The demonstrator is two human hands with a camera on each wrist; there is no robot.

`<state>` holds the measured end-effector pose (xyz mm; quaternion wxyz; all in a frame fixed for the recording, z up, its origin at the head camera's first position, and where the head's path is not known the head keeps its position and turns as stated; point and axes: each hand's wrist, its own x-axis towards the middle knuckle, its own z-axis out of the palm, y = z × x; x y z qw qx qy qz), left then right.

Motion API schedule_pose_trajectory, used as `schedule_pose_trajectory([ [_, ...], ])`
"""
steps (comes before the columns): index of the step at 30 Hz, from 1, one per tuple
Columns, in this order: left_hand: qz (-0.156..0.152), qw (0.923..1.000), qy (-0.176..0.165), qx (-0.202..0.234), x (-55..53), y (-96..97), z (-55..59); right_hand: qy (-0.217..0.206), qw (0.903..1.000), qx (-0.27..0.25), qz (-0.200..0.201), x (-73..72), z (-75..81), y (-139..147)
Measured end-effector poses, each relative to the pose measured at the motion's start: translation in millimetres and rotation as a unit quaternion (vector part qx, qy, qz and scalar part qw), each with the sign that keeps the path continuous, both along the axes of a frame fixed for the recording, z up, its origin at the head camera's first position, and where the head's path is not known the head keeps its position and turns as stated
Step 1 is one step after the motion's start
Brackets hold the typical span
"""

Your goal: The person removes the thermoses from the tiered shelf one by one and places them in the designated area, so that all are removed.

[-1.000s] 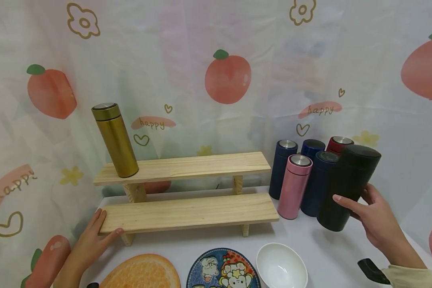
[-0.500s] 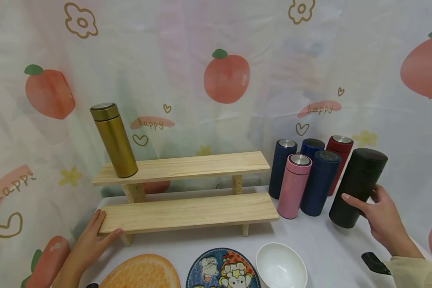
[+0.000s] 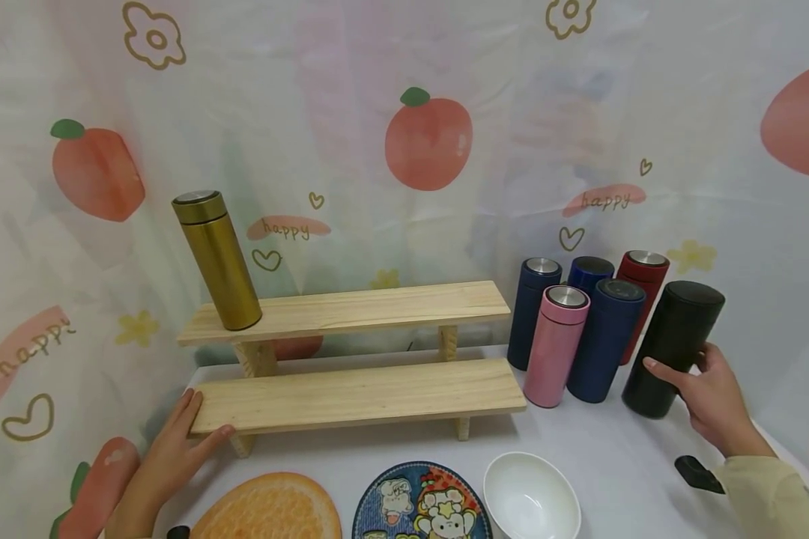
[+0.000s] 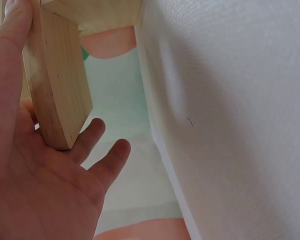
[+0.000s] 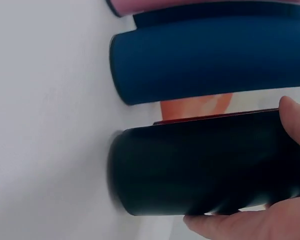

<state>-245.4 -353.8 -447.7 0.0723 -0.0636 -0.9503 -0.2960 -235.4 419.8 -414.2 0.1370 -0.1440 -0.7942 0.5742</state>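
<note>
With thumb and fingers round its body, my right hand (image 3: 711, 404) grips a black thermos bottle (image 3: 674, 348) at the right of the table. In the right wrist view its base is at or just above the white surface; I cannot tell whether it touches. My left hand (image 3: 175, 449) holds the left end of the lower shelf of a two-tier wooden rack (image 3: 357, 397). In the left wrist view the thumb lies along the board's edge and two fingers (image 4: 112, 160) stretch out beneath. A gold thermos bottle (image 3: 219, 262) stands on the upper shelf's left end.
Beside the black bottle stand a pink thermos (image 3: 556, 348), a navy thermos (image 3: 605, 340), a red thermos (image 3: 646, 277) and other blue ones. Along the front lie an orange-patterned round mat (image 3: 270, 509), a cartoon mat (image 3: 421, 505) and a white bowl (image 3: 531, 498).
My right hand has moved the black thermos bottle rightward and lowered it, away from the navy one, so the red bottle shows more. The left hand stays on the shelf.
</note>
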Motion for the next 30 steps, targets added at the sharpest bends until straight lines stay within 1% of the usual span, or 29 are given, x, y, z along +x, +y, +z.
schedule_pose_trajectory([
  [7,0.002,1.0,-0.003,-0.001,-0.8,0.1,0.3,-0.001,1.0,-0.006,-0.008,-11.5,-3.8,6],
  [11,0.004,1.0,-0.005,0.001,-0.8,0.2,1.2,0.006,0.9999,-0.007,-0.013,-18.4,-5.8,7],
  [15,0.004,0.9999,-0.011,0.003,-0.7,0.8,0.9,0.012,0.9999,-0.004,-0.009,-23.6,-9.7,8],
  [22,0.007,0.9997,-0.023,0.005,-1.4,3.0,-0.4,0.024,0.9996,0.001,0.012,-28.1,-14.9,15],
  [30,0.011,0.9997,-0.023,0.001,-0.9,0.8,0.9,0.033,0.9978,0.014,0.055,-32.9,-18.5,21],
])
